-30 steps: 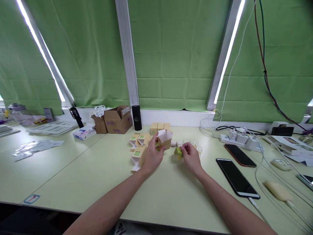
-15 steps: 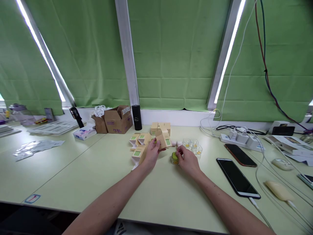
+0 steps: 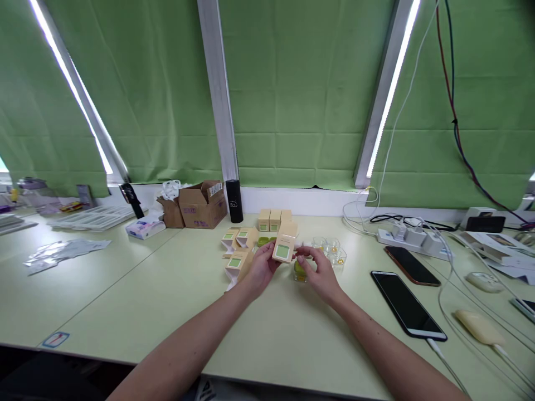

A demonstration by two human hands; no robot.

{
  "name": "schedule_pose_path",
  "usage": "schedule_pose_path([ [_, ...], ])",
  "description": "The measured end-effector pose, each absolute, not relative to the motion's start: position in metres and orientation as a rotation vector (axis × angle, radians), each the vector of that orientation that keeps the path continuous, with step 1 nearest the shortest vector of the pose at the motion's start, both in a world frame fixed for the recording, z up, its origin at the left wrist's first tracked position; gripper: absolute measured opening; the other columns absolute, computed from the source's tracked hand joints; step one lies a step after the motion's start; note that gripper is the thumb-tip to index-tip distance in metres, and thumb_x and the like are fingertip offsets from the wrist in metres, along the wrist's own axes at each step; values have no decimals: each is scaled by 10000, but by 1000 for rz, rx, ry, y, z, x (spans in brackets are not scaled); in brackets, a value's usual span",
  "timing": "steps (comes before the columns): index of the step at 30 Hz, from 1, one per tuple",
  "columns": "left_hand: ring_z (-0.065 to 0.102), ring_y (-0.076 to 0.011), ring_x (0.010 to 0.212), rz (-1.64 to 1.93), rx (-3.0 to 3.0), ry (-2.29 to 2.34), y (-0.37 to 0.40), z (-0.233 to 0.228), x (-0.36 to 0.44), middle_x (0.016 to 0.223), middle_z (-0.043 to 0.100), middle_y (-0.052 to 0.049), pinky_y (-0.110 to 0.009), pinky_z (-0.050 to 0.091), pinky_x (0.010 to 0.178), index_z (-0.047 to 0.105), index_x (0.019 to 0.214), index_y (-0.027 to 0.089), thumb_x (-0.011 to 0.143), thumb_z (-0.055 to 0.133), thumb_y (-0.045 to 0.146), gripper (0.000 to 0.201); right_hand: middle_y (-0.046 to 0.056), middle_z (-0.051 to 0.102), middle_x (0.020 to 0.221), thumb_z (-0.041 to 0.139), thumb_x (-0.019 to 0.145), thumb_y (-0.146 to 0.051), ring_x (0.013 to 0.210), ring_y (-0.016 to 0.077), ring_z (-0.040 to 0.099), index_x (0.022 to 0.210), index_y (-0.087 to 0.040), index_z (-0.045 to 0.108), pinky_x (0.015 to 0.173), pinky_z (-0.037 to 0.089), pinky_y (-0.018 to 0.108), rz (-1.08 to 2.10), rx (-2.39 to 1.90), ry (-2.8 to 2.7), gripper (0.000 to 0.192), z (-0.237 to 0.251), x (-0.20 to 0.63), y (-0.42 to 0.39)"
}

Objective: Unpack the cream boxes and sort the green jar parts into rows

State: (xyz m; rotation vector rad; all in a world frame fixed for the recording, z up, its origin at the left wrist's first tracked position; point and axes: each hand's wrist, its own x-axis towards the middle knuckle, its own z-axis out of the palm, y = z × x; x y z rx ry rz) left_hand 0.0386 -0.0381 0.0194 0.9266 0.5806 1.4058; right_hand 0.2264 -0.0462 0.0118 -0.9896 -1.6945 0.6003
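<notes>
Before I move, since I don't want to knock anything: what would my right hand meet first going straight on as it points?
Most likely the small tan box held in your left hand, just ahead of your right hand; depth is unclear, so the two may already touch.

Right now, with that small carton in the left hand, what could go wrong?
The right hand is close to the green-lidded jar, so a stray finger might tip it.
Clear jars stand clustered beside the right hand; a wide movement could knock them together.
The left hand holds the small carton near an open carton, which its wrist might nudge.
</notes>
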Motion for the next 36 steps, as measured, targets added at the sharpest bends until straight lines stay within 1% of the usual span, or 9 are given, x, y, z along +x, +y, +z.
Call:
schedule_pose_path([
  [3, 688, -169, 815, 1379, 980, 613, -42, 19, 41, 1001, 768, -82, -253, 521, 712, 763, 1076, 167, 829, 814, 354, 314, 82, 739, 1149, 615, 912, -546, 1120, 291, 625, 1144, -248, 719, 993, 455, 455, 701, -979, -1645, 391, 14, 225, -46],
  [5, 674, -163, 818, 1354, 1013, 632, -43, 19, 41, 1020, 767, -82, -244, 514, 698, 770, 1092, 183, 831, 812, 395, 339, 87, 742, 1139, 619, 902, -575, 1110, 298, 631, 1129, -237, 727, 985, 453, 455, 768, -964, -1631, 421, 15, 225, -46],
  [9, 685, -188, 900, 1352, 1058, 685, -45, 21, 42, 1092, 765, -93, -264, 539, 747, 756, 1156, 201, 845, 787, 471, 413, 95, 752, 1085, 636, 879, -613, 1036, 291, 657, 1069, -212, 729, 950, 464, 443, 894, -910, -1608, 454, 15, 225, -44],
  [13, 703, -236, 1020, 1405, 1120, 795, -46, 24, 43, 1159, 757, -98, -309, 559, 820, 708, 1222, 207, 867, 745, 535, 485, 99, 758, 1038, 716, 812, -639, 996, 282, 674, 1045, -203, 711, 904, 494, 415, 980, -865, -1522, 495, 13, 225, -41],
  [16, 702, -255, 1077, 1436, 1190, 808, -49, 27, 43, 1192, 752, -107, -341, 551, 886, 678, 1252, 206, 897, 710, 509, 468, 102, 762, 1047, 756, 780, -648, 994, 281, 687, 1057, -213, 695, 885, 520, 405, 1035, -824, -1439, 520, 13, 225, -40],
  [19, 670, -278, 1179, 1456, 1254, 735, -53, 29, 43, 1259, 731, -129, -379, 517, 984, 675, 1274, 195, 911, 682, 410, 422, 103, 766, 1064, 773, 764, -659, 997, 287, 700, 1057, -222, 688, 894, 534, 413, 1087, -806, -1345, 532, 15, 226, -41],
  [24, 587, -322, 1319, 1427, 1389, 614, -55, 28, 44, 1391, 664, -125, -431, 468, 1075, 682, 1292, 213, 785, 702, 200, 508, 116, 772, 1087, 813, 723, -660, 1048, 306, 701, 1056, -217, 693, 931, 538, 435, 1151, -797, -1223, 567, 17, 226, -41],
  [30, 557, -319, 1358, 1410, 1476, 634, -57, 24, 47, 1437, 621, -133, -435, 437, 1120, 597, 1381, 228, 874, 729, 268, 525, 104, 768, 1061, 794, 765, -645, 1011, 284, 701, 1080, -219, 689, 944, 532, 441, 1111, -810, -1248, 540, 9, 226, -35],
  [36, 558, -312, 1355, 1426, 1483, 643, -56, 21, 49, 1428, 619, -143, -427, 429, 1130, 580, 1378, 221, 882, 756, 316, 534, 92, 766, 1010, 770, 792, -648, 943, 264, 705, 1115, -214, 670, 919, 545, 434, 1077, -831, -1293, 550, 4, 227, -32],
])
